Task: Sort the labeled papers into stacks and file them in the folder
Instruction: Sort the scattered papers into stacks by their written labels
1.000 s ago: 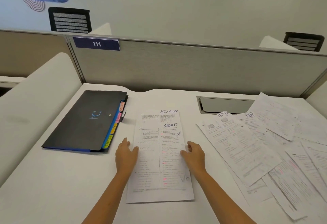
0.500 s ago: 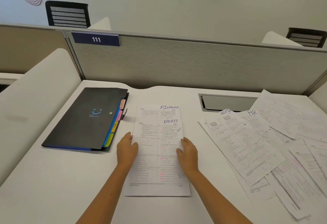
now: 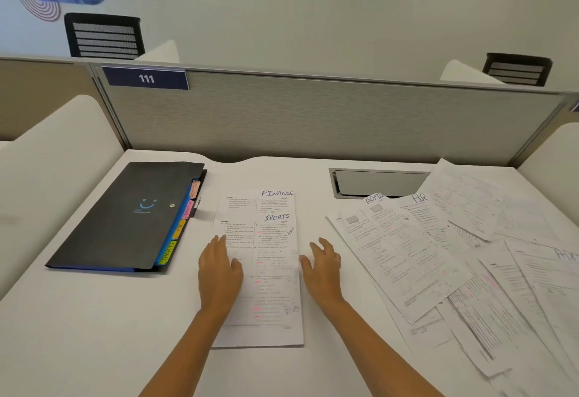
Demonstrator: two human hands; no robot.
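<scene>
A person's left hand [image 3: 219,266] lies flat, fingers relaxed, on the white printed sheet headed SPORTS [image 3: 261,274], which overlaps a sheet headed FINANCE [image 3: 258,202] just beyond the fingertips. The right hand [image 3: 322,266] hovers at the sheet's right edge, fingers loosely spread, grasping nothing. The black tabbed folder [image 3: 125,215] lies closed left of the fingers; loose labeled papers [image 3: 438,255] remain scattered to their right, so sorting appears barely begun and filing not started.
</scene>
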